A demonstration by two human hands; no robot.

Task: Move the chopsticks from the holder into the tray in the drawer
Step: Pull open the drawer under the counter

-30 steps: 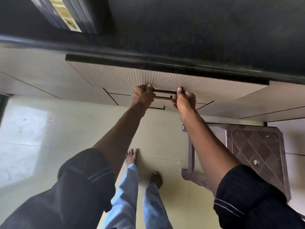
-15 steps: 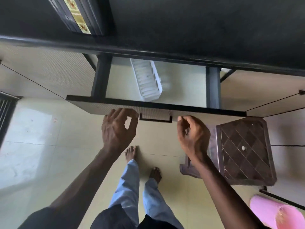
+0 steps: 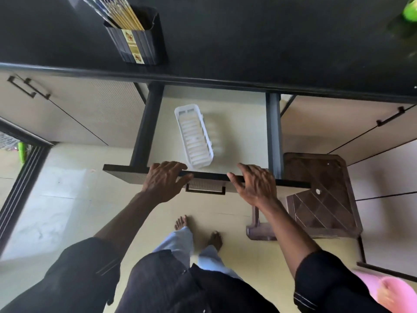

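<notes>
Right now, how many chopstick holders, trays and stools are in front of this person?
Black ribbed chopstick holder on the counter: 1
White slotted plastic tray in the open drawer: 1
Brown plastic stool on the floor: 1
Total: 3

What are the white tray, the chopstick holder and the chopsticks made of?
The white tray looks like moulded plastic, with a thin slatted bottom and smooth matching walls. The holder seems to be dark ribbed plastic or lacquered wood with a patterned gold strip; I cannot tell which. The chopsticks look like wood or bamboo, judging by their yellowish shafts.
</notes>
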